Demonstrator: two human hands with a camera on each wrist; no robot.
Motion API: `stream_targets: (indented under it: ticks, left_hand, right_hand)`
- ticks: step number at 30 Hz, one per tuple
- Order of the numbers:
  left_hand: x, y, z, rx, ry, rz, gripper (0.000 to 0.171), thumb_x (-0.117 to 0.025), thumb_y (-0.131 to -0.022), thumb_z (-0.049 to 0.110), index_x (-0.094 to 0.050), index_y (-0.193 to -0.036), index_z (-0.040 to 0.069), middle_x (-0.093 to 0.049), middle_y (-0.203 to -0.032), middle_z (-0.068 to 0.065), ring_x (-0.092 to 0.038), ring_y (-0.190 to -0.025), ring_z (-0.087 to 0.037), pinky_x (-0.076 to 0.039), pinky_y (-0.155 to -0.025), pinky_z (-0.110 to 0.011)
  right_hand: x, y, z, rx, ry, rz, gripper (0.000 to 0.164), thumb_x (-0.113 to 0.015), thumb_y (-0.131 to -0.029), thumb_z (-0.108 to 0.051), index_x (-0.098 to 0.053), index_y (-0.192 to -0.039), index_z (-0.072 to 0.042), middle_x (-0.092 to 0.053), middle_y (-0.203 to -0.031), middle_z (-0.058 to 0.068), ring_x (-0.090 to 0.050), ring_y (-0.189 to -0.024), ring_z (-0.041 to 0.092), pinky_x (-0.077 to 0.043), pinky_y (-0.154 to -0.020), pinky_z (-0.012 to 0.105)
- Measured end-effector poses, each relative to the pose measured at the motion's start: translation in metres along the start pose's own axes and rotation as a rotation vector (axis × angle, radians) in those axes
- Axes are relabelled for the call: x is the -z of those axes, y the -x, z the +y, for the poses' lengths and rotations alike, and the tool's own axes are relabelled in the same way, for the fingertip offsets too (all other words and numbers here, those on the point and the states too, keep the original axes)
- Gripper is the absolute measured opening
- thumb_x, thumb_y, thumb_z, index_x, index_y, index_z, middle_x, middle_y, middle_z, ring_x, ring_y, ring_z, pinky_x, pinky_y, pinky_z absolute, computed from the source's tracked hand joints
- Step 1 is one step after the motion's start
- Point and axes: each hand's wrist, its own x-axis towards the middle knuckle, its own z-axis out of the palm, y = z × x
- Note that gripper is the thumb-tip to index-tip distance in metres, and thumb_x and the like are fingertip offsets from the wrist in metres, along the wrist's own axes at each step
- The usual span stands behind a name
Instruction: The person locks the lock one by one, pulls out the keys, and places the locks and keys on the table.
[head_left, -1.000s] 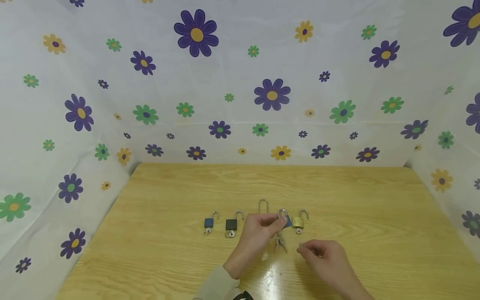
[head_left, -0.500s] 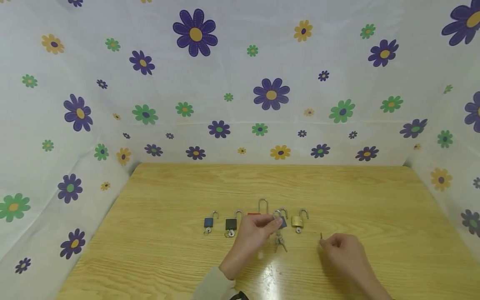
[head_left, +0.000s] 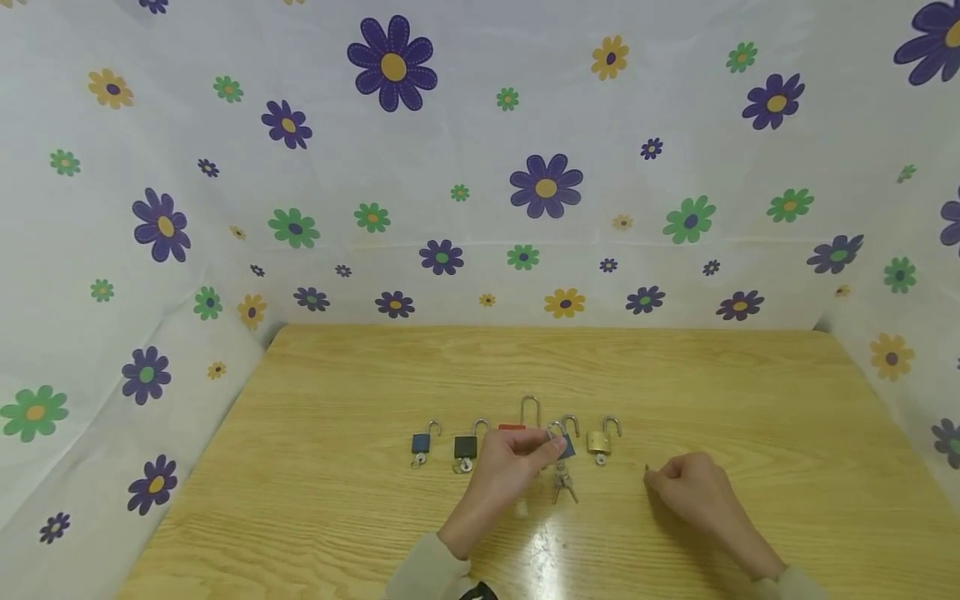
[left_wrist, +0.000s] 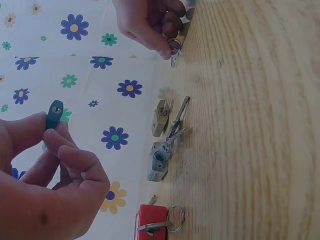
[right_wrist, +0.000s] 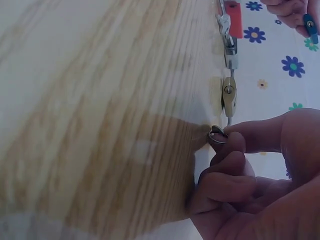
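Note:
My left hand [head_left: 508, 471] pinches a blue padlock [head_left: 562, 447] between thumb and fingers, raised off the table. In the left wrist view the keyhole in the end of the blue padlock [left_wrist: 56, 111] shows, with no key in it. To the right, low over the table, my right hand [head_left: 693, 487] pinches a small key on a ring. That key [left_wrist: 174, 59] shows at the fingertips in the left wrist view, and its ring [right_wrist: 216, 137] shows in the right wrist view. Whether the key touches the table I cannot tell.
Left to right stand a small blue padlock [head_left: 421, 443], a black padlock [head_left: 465, 447], a red padlock [head_left: 512, 427] partly behind my left hand, a grey padlock [left_wrist: 157, 162] with keys [head_left: 564, 485], and a brass padlock [head_left: 598, 442]. A flowered cloth [head_left: 480, 167] surrounds the wooden table [head_left: 337, 533].
My right hand has moved away to the right with the key, from beside the hanging keys to right of the brass padlock. My left hand, still holding the blue padlock, has shifted slightly left.

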Motion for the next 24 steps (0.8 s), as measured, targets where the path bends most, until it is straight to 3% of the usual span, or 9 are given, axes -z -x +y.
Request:
stream_targets:
  ticks: [7,17,24]
  left_hand:
    - [-0.0007,0.0004,-0.0006,-0.013,0.017,-0.014,0.021,-0.073,-0.088,0.027,-0.080,-0.093,0.008,-0.077,-0.094,-0.008,-0.058,-0.076,-0.011,-0.046,-0.065,-0.029]
    - [-0.0039,0.0021,-0.0013,-0.004,0.017,-0.030,0.020,-0.073,-0.087,0.026,-0.080,-0.093,0.007,-0.077,-0.093,-0.009,-0.062,-0.079,-0.012,-0.048,-0.069,-0.031]
    - [-0.0054,0.0026,-0.0025,0.016,0.021,-0.029,0.022,-0.073,-0.086,0.027,-0.079,-0.092,0.007,-0.078,-0.092,-0.008,-0.064,-0.082,-0.013,-0.048,-0.073,-0.033]
  right_hand:
    - [0.0003,-0.0015,-0.0020,0.050,0.031,-0.003,0.028,-0.068,-0.083,-0.014,-0.058,-0.057,-0.008,-0.047,-0.050,-0.004,-0.039,-0.044,0.009,-0.031,-0.043,0.023]
    - [-0.0026,-0.0048,-0.0013,0.067,0.078,-0.010,0.046,-0.068,-0.085,-0.018,-0.043,-0.046,-0.015,-0.035,-0.042,-0.008,-0.027,-0.039,0.005,-0.022,-0.040,0.019]
    - [-0.0036,-0.0056,-0.0018,0.069,0.106,-0.017,0.044,-0.064,-0.086,-0.018,-0.046,-0.047,-0.013,-0.034,-0.041,-0.008,-0.027,-0.038,0.005,-0.022,-0.038,0.018]
